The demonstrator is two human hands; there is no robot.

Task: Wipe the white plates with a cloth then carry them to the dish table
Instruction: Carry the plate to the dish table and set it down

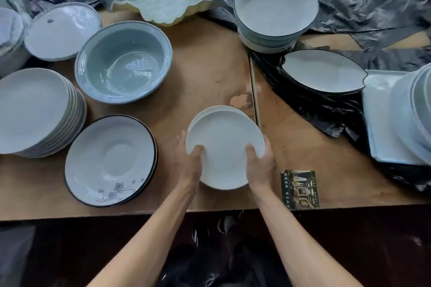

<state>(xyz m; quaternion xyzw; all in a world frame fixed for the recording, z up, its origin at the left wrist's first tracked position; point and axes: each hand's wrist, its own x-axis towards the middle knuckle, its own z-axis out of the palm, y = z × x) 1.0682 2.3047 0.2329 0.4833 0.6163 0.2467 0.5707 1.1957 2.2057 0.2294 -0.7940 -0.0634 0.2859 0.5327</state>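
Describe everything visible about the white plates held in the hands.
The white plates are plain, round, glossy, ceramic-looking, at least two stacked, the lower one's rim peeking out at the far edge. The left hand and right hand grip opposite sides, thumbs on top, above the brown table.

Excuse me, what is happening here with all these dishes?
A person holds a small stack of white plates in both hands above a brown table. The left hand and the right hand each have a grip on one side, thumbs on the top plate. Around them stand other dishes: a stack of white plates at left, a grey-blue bowl and a dark-rimmed flowered plate. No cloth is visible.
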